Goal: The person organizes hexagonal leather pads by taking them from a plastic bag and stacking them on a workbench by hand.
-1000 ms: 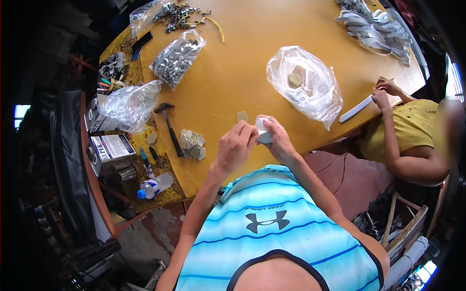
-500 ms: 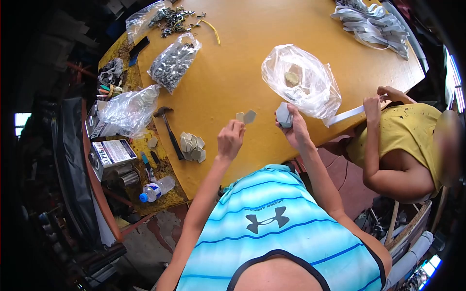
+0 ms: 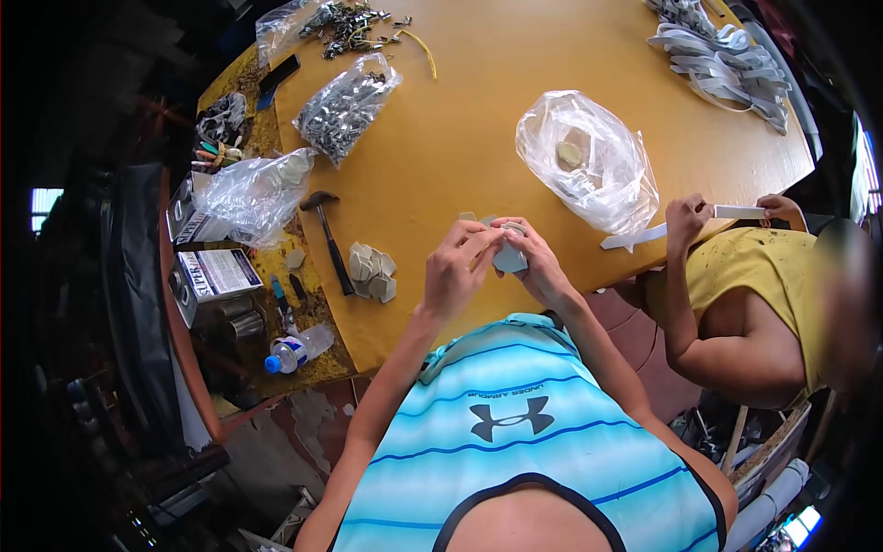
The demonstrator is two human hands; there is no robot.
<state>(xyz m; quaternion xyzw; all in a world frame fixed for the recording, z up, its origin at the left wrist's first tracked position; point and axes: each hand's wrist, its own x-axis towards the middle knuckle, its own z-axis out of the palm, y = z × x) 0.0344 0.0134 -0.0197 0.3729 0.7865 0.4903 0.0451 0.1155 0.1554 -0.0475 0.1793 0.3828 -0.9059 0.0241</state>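
Note:
My right hand (image 3: 538,262) is closed around a small stack of grey hexagonal pieces (image 3: 510,258) above the near edge of the yellow table (image 3: 432,138). Against the top of that stack, my left hand (image 3: 460,262) has its fingers pinched together; what they grip is too small to make out. Just beyond my fingers, a few flat pieces (image 3: 467,217) show partly. To the left lies a pile of beige-grey pieces (image 3: 372,273), beside a black hammer (image 3: 330,241).
An open clear plastic bag (image 3: 589,161) sits right of centre. Bagged metal parts (image 3: 348,109), tins (image 3: 213,283) and a bottle (image 3: 299,350) are at left. At right, a co-worker (image 3: 750,304) holds a white strip (image 3: 739,212); strips (image 3: 727,64) lie behind.
My left hand has moved right to meet my right hand at the stack. The co-worker's hands are now farther apart along the strip. The view has shifted slightly.

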